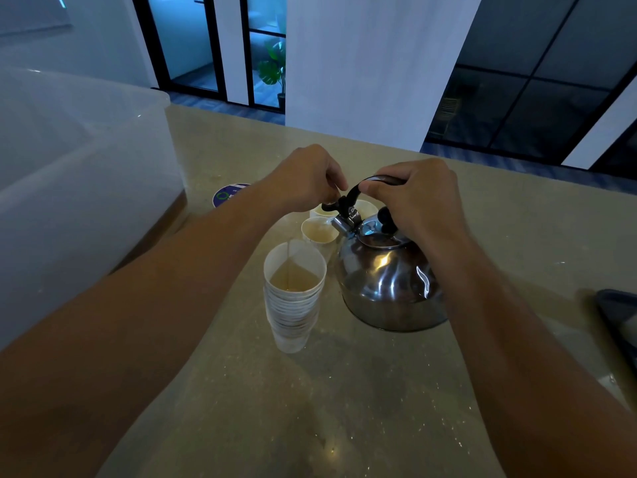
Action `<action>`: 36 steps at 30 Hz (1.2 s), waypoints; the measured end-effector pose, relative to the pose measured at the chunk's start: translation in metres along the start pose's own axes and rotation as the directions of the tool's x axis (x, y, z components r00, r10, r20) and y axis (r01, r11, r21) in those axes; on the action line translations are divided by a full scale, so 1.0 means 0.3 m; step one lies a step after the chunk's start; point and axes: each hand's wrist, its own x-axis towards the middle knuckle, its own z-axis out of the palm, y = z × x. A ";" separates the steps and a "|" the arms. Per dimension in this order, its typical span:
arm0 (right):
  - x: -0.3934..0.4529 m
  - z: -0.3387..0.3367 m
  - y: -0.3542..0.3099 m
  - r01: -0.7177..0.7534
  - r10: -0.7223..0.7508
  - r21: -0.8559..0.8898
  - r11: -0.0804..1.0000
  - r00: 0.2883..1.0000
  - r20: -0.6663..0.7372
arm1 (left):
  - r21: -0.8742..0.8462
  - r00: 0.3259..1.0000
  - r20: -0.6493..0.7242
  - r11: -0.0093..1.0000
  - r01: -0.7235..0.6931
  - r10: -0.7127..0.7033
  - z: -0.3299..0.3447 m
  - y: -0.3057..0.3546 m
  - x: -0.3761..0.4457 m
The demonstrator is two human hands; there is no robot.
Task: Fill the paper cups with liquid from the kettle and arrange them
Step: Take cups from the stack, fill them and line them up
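- Kettle point(389, 281) of polished steel, standing on the speckled table point(344, 408) right of centre, its base flat on the surface.
- Just left of it, a tall stack of paper cups point(293, 301), upright, near but apart from the kettle; topmost cup showing a brownish bottom, liquid or shadow, cannot tell which.
- Right hand point(420, 205) over the kettle's top, fingers point(379, 189) curled round the black handle point(372, 182), thumb side toward the spout end.
- Left hand point(306, 177) reaching in from the left, fingers pressed together, pinching the small black lever point(332, 203) at the front of the handle above the spout cap.
- Beyond the stack, beneath the spout end, two single paper cups: nearer cup point(319, 231) with a pale tan inside, farther cup point(362, 205) mostly hidden behind the handle hardware.
- Dark tray edge point(617, 315) at the table's right border, well apart from the kettle.
- Large translucent plastic bin point(76, 174) on the left of the table.
- Round blue-rimmed sticker point(225, 194) on the table behind the left forearm.
- Farthest off, a white pillar, black-framed glass doors and a green potted plant point(275, 69).
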 end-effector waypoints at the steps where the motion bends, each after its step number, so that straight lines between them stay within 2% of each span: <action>1: -0.001 0.000 0.000 -0.004 0.004 0.002 1.000 1.000 -0.001 | 0.003 1.000 0.002 1.000 0.000 0.000 0.001 0.001 0.000; 8: -0.018 -0.016 0.003 -0.043 0.044 0.050 0.998 0.999 -0.026 | -0.011 1.000 0.001 1.000 0.003 -0.003 0.000 0.015 -0.005; 13: -0.068 -0.063 0.026 -0.112 0.139 0.226 0.968 0.984 -0.108 | -0.050 0.999 -0.014 0.998 -0.039 0.038 -0.014 0.079 -0.027; 17: -0.122 -0.141 0.032 -0.108 0.184 0.363 0.926 0.965 -0.184 | -0.071 0.994 -0.013 0.992 -0.107 0.106 -0.031 0.184 -0.058; 20: -0.161 -0.202 0.043 -0.117 0.243 0.435 0.893 0.938 -0.247 | -0.016 0.987 0.008 0.987 -0.160 0.160 -0.007 0.279 -0.084; 24: -0.222 -0.262 0.075 -0.121 0.297 0.473 0.872 0.901 -0.316 | 0.050 0.979 0.026 0.978 -0.203 0.202 0.089 0.373 -0.117; 30: -0.331 -0.298 0.188 -0.202 0.417 0.493 0.846 0.828 -0.375 | -0.074 0.977 0.116 0.982 -0.174 0.182 0.282 0.450 -0.136; 36: -0.407 -0.308 0.295 -0.270 0.479 0.447 0.853 0.745 -0.464 | -0.117 0.946 0.251 0.976 -0.183 0.207 0.468 0.517 -0.154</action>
